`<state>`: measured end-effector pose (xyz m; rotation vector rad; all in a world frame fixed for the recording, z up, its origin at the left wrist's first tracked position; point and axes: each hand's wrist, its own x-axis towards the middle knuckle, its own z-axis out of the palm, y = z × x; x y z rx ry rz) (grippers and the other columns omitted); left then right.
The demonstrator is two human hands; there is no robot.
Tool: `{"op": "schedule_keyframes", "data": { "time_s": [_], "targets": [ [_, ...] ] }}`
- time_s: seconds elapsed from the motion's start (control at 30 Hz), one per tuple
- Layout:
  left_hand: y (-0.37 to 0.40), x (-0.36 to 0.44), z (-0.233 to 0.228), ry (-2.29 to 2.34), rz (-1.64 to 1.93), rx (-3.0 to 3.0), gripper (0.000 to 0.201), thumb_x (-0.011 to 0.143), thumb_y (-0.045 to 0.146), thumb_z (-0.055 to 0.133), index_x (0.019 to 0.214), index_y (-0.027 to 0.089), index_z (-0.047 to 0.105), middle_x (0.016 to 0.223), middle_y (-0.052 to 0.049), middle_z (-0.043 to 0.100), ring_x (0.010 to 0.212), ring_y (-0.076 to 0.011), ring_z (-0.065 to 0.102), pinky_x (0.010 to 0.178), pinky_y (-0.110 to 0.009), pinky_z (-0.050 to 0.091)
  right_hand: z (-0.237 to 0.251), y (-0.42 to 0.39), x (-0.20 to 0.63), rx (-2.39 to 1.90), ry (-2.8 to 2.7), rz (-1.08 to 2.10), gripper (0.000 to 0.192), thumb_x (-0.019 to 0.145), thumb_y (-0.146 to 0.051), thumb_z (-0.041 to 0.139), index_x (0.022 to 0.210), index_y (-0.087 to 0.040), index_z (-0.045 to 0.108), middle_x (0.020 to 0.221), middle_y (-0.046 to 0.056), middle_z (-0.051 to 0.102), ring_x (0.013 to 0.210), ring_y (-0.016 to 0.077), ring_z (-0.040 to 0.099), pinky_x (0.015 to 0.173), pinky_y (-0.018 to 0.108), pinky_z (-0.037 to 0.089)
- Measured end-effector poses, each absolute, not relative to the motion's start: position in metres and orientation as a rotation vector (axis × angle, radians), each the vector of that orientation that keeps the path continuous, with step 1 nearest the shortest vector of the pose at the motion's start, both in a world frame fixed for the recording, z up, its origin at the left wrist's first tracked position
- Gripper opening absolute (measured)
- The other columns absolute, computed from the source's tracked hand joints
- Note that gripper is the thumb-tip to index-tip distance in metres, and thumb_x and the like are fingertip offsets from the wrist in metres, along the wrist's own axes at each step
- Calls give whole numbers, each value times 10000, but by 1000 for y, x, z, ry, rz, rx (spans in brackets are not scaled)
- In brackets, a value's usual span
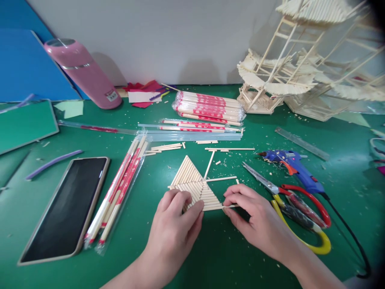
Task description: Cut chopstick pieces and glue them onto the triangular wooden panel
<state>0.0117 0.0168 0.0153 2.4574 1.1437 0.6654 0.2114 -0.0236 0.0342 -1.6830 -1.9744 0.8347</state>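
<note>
Grip, left hand (177, 224): fingers curled down, pressing flat on the near left part of a triangular panel of wooden sticks (194, 184); it steadies the panel, nothing is lifted.
Grip, right hand (255, 218): thumb and fingertips pinched shut on one thin wooden stick (230, 206), lying level against the panel's near right corner.
Risk: the stick looks likely to sit crooked or overhang the edge if the pinch twists; the panel could slide on the smooth green table (210, 257) if the left hand lets up.
Position: the panel lies flat on the table just ahead of both hands, the left touching it, the right touching its corner through the stick.
Head view, surroundings: scissors (288, 202) and a blue glue gun (296, 166) to the right; wrapped chopsticks (118, 190) and a phone (64, 208) to the left; a pink bottle (82, 72) and a stick-built model (313, 64) at the back.
</note>
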Motion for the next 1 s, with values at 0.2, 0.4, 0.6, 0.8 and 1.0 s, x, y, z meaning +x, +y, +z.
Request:
{"op": "schedule_keyframes", "data": {
  "time_s": [0.2,0.4,0.6,0.8,1.0],
  "targets": [
    [12,15,22,1213,696,2491,155,800,170,521,926,201,604,850,-64,548,812,-219,460,707,-371,371,36,-27,214,-1649,-1963,833,96,830,-148,456,852,-214,522,999,25,498,915,133,515,780,273,428],
    [-4,37,36,1115,803,2496,186,824,198,480,972,194,592,932,-62,598,873,-222,471,772,-382,311,51,-40,216,-1618,-1945,805,93,841,-153,449,875,-224,500,1004,15,484,908,120,515,782,259,428],
    [-14,52,40,1079,708,2528,225,868,192,369,844,196,593,723,-31,590,724,-197,470,702,-375,276,60,-50,214,-1556,-1911,714,102,831,-131,459,873,-218,493,988,21,485,912,123,511,781,250,433],
    [-18,48,44,1012,657,2594,254,864,127,326,835,177,573,652,-24,526,601,-167,435,612,-330,266,58,-54,213,-1521,-1895,724,96,834,-140,449,871,-213,498,976,40,490,892,150,525,763,286,457],
    [-20,46,50,914,594,2578,235,849,103,329,803,157,553,662,-38,499,589,-169,438,551,-288,324,64,-59,210,-1507,-1890,691,101,832,-136,444,860,-204,514,951,48,511,868,156,540,753,296,470]
  ]
}}
